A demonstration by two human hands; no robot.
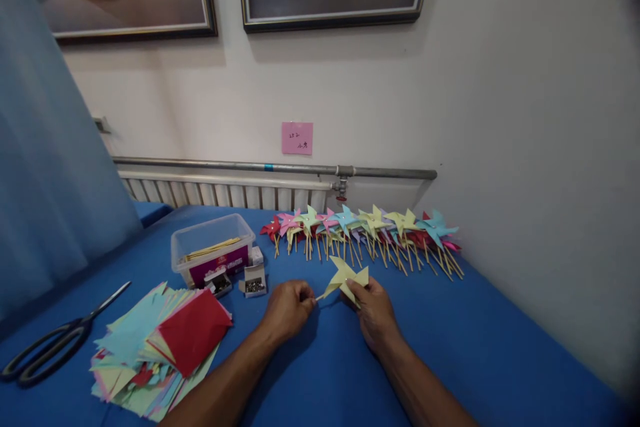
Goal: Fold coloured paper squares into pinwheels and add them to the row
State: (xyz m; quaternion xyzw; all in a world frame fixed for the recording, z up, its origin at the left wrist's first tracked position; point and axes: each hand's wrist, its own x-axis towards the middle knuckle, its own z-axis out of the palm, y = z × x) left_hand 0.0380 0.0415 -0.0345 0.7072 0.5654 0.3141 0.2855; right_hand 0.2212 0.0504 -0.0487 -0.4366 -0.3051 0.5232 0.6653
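From my end on the head view: left hand (289, 309) is closed down to a narrow pinch, thumb and fingertips on the near end of a thin pale stick (320, 297); right hand (373, 310) is gripping a pale yellow paper pinwheel (344, 275), thumb on its front close to the centre, fingers behind mostly hidden from me. Pinwheel is held up between both hands, above the middle of the blue tabletop (320, 387), tilted, stick running out to the left; can't tell how stick and hub join. Behind it I've got a row of multicoloured pinwheels (346, 219) along the back, sticks toward me. Left of the hands: two small open boxes, the nearer one holding shiny metal bits (255, 287), just beside a clear plastic tub (241, 227) with thin sticks (213, 249) inside. Nearer me on the left, a loose pile of coloured paper (137, 330), red sheet (195, 330) on top, then black-handled scissors (55, 350) beyond it, blades pointing away from me
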